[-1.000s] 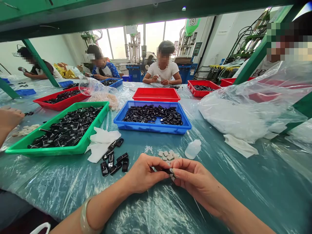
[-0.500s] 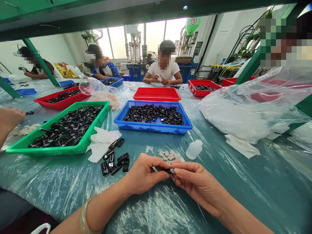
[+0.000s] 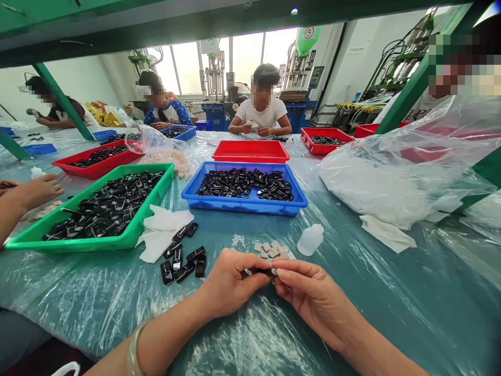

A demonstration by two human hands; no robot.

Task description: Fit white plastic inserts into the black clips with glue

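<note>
Plastic-covered table (image 3: pixel 352 292): our left hand (image 3: pixel 230 282) and right hand (image 3: pixel 309 295) pinch one black part (image 3: pixel 263 271) between closed fingers; six lie beside, trays remain full.

- A long worktable (image 3: pixel 391 292) under a teal cover and crinkled clear plastic sheeting fills the foreground.
- A dark green metal shelf frame (image 3: pixel 156 21) hangs overhead on slanted green struts (image 3: pixel 62 102).
- Bright daylight pours through tall windows (image 3: pixel 242 55) in the far wall.
- White walls (image 3: pixel 82 78) flank green moulding machines (image 3: pixel 305 57).
</note>
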